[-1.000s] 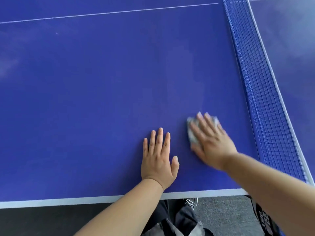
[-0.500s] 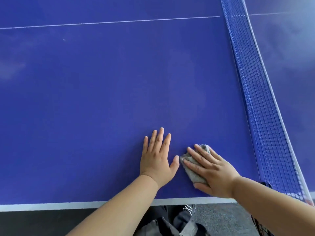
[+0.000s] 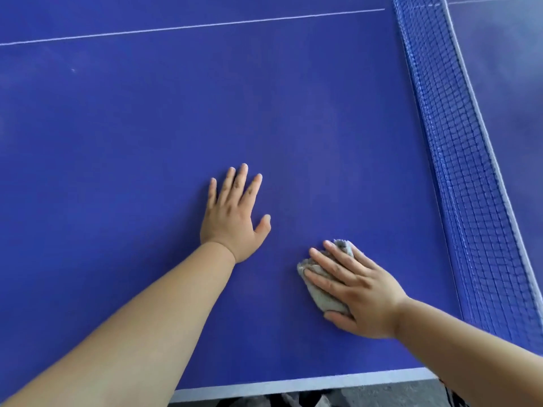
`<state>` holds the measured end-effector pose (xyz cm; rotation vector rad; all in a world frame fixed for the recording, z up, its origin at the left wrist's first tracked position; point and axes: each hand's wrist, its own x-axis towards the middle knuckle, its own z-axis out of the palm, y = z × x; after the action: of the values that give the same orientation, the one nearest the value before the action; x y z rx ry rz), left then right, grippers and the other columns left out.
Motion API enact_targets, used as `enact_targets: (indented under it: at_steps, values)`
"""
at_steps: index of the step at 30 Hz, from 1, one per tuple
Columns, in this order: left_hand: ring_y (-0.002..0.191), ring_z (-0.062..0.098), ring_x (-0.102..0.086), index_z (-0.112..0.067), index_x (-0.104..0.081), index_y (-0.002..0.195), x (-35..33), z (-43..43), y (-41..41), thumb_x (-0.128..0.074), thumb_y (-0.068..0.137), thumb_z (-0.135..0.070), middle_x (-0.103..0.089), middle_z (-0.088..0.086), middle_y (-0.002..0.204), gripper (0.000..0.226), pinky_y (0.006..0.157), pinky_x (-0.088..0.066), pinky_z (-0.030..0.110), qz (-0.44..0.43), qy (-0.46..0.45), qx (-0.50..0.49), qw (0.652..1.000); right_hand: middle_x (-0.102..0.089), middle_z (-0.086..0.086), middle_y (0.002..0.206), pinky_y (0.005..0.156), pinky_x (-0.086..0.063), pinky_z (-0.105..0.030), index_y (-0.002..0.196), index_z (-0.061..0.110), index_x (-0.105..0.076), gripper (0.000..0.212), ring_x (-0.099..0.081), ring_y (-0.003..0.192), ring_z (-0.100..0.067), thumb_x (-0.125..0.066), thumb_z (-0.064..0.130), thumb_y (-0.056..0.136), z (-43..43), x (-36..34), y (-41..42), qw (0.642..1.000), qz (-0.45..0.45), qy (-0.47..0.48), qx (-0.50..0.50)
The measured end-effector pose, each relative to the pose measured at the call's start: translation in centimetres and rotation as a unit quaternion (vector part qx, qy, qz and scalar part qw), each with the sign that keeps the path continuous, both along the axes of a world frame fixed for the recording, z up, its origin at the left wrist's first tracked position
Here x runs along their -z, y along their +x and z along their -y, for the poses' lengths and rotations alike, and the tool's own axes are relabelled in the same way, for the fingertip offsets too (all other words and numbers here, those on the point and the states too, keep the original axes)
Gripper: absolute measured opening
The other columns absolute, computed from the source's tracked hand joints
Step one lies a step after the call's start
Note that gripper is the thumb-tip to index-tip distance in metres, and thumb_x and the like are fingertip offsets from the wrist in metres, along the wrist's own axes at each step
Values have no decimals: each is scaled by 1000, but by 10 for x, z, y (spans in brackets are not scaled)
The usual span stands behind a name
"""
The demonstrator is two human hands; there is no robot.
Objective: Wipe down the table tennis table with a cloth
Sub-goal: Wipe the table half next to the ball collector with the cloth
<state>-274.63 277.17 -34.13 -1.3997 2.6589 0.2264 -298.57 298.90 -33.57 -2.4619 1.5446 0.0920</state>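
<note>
We look down on the blue worktop [image 3: 147,142], where both of our bare arms reach forward from the near edge. Our left hand [image 3: 232,218] lies palm-down and flat on the surface, fingers straight and slightly spread, thumb out to the side, grasping nothing. Our right hand [image 3: 361,292] lies to its right and nearer to us, released and flat, its straight fingers spread across a small crumpled grey cloth [image 3: 320,295] and pressing it onto the worktop. The thumb rests by the cloth's near end. The cloth sits between the left hand and the net [image 3: 458,160], apart from both, with frayed bits showing past the fingertips. The blue mesh net with its pale top band runs along the right side, from far to near. A thin white line [image 3: 191,26] crosses the far part of the surface, and a white border [image 3: 293,383] marks the near edge, with grey floor [image 3: 396,392] below it.
</note>
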Motion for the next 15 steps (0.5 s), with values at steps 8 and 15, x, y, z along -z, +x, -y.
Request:
enact_targets:
  at_steps: [8, 15]
  values:
    - [160, 26, -2, -26, -13, 165, 4, 2, 1, -35, 91, -60, -2, 4, 174, 84, 128, -10, 56, -16, -2, 4, 1000, 9, -10, 172, 127, 8, -48, 164, 24, 3, 87, 14, 158, -27, -24, 69, 94, 183, -2, -59, 875, -23, 21, 484]
    - [160, 25, 2, -18, -14, 166, -4, 1, 0, -32, 93, -59, 0, 4, 174, 85, 128, -6, 55, -7, 33, 1, 999, -12, -17, 170, 126, -9, -55, 164, 13, -14, 71, -8, 157, -39, -28, 50, 105, 100, -4, 15, 996, -26, -5, 90]
